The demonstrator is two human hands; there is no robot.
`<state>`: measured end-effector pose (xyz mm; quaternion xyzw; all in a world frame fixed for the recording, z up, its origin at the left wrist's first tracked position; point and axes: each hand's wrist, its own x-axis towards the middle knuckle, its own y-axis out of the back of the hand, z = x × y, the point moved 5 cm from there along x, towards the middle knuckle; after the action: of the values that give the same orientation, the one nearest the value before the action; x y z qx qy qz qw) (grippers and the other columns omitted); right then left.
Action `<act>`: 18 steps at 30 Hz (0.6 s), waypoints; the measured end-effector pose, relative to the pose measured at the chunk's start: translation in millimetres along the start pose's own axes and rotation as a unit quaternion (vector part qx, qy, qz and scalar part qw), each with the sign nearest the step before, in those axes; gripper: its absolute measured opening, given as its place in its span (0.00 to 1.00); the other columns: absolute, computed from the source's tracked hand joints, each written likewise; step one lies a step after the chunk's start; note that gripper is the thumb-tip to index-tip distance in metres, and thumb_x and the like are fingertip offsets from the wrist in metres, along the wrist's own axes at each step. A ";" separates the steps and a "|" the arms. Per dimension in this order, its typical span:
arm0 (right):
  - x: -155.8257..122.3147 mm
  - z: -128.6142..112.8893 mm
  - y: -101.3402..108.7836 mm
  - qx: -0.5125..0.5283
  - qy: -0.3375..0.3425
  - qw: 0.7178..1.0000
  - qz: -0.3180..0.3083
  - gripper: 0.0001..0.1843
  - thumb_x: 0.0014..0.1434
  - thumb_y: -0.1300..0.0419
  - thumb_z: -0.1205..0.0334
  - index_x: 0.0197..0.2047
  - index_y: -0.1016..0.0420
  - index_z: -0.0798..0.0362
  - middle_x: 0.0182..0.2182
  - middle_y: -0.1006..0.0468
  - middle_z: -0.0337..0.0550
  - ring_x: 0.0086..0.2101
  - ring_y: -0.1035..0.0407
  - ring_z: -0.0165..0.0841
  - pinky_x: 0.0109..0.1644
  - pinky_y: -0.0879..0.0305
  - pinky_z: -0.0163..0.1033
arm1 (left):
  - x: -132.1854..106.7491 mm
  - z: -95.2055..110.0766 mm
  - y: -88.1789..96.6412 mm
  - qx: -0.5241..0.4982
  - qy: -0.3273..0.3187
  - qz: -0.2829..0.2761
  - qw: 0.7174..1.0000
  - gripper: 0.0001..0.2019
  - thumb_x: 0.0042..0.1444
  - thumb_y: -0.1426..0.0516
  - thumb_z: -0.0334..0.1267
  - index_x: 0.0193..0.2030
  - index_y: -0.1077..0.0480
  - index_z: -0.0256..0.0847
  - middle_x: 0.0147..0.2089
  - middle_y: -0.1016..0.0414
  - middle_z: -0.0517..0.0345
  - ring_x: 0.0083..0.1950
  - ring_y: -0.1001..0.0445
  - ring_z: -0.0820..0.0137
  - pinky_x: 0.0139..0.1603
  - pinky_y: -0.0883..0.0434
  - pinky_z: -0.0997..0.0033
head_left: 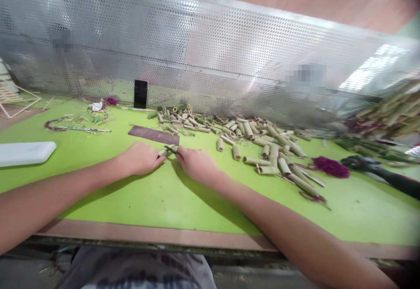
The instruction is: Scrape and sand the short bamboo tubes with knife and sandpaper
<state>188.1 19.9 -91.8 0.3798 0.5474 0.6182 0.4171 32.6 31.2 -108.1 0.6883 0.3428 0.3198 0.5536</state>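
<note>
My left hand [141, 158] is closed around a short piece of bamboo tube [164, 152], whose right end sticks out from the fingers. My right hand [197, 162] is closed on a small knife [171, 150] with a thin dark blade, its handle mostly hidden in the fist. The blade lies across the bamboo's protruding end and seems to touch it. Just behind both hands, a flat brown strip [153, 135] rests on the green tabletop [147, 201].
Many cut bamboo tubes [247, 129] are heaped at centre right. Purple string [330, 167] and a black power tool [382, 171] lie farther right. A phone [141, 94] leans on the perforated metal screen [216, 48]. At left are a white case [28, 153] and plant scraps.
</note>
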 end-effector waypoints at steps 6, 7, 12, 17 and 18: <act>-0.1 1.8 1.3 -0.014 -0.026 1.000 0.010 0.20 0.73 0.60 0.55 0.52 0.30 0.52 0.38 0.18 0.50 0.36 0.23 0.42 0.35 0.36 0.39 | -0.3 0.5 0.7 0.002 0.004 -0.018 1.000 0.32 0.71 0.61 0.53 0.35 0.22 0.37 0.30 0.21 0.44 0.30 0.22 0.55 0.30 0.33 0.63; -0.2 0.9 1.3 -0.012 -0.021 1.000 0.013 0.19 0.73 0.60 0.55 0.52 0.30 0.52 0.37 0.18 0.49 0.35 0.23 0.41 0.35 0.36 0.39 | -0.2 0.4 0.5 0.003 0.005 -0.021 1.000 0.32 0.71 0.61 0.53 0.36 0.22 0.38 0.30 0.21 0.44 0.31 0.22 0.55 0.31 0.33 0.63; 0.4 -2.0 0.4 -0.001 0.010 1.000 0.015 0.20 0.73 0.60 0.54 0.51 0.30 0.50 0.37 0.18 0.47 0.34 0.23 0.41 0.35 0.36 0.39 | 0.5 -0.5 0.4 0.001 0.005 -0.012 1.000 0.30 0.70 0.60 0.53 0.37 0.22 0.38 0.32 0.20 0.43 0.32 0.21 0.54 0.33 0.32 0.62; -0.8 -2.5 -0.5 0.001 0.000 1.000 0.015 0.20 0.73 0.60 0.55 0.51 0.30 0.50 0.36 0.18 0.47 0.32 0.23 0.40 0.34 0.37 0.39 | 0.9 -0.9 0.2 -0.013 0.008 -0.019 1.000 0.30 0.69 0.58 0.54 0.34 0.22 0.38 0.30 0.21 0.44 0.30 0.22 0.56 0.32 0.33 0.63; -1.2 -4.8 -1.0 0.007 0.016 1.000 0.013 0.20 0.73 0.60 0.54 0.51 0.30 0.50 0.35 0.18 0.46 0.32 0.23 0.40 0.34 0.37 0.39 | 0.9 -0.7 0.5 -0.009 0.007 -0.017 1.000 0.29 0.69 0.58 0.53 0.33 0.22 0.38 0.30 0.21 0.44 0.30 0.22 0.56 0.32 0.33 0.63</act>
<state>184.2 17.1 -93.4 0.3800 0.5529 0.6258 0.3978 32.5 32.3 -107.4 0.6753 0.3554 0.3179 0.5626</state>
